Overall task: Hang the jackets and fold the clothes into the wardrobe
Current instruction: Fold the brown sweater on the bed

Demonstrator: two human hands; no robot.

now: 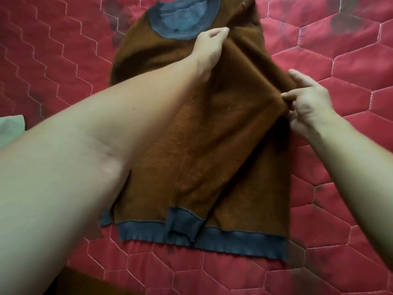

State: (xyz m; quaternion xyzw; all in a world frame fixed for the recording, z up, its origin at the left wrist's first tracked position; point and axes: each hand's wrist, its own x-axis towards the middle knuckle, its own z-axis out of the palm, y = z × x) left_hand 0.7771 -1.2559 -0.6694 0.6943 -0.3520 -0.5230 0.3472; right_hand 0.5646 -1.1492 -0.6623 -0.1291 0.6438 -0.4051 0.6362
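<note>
We have the sweater (251,188) spread flat on the quilt (350,60), brown w/ blue-grey trim, lying under & btwn both hands. Our left hand (209,47) reaches across it to the far end, just right of the collar (180,18), fingers curled into the brown fabric at the shoulder & gripping it. Our right hand (308,105) is at the sweater's right edge, nearer to us than the left hand. Its thumb & forefinger pinch the corner of a fold there, the other fingers loosely bent behind. Btwn the two hands a raised slanted crease runs thru the fabric, from left-hand grip down to right-hand pinch. A sleeve (191,177) lies folded over the body, running from below the left hand toward us, w/ its cuff (182,227) resting on top of the hem (244,241). The hem is the part closest to us, well below both hands. Left forearm crosses over the sweater's left side & hides that edge. Quilt is red w/ pale hexagon stitching & dark smudges, esp. beyond the right hand. Left of the left forearm, at the frame edge, sits a bit of pale green cloth (10,128); can't tell what it is.
</note>
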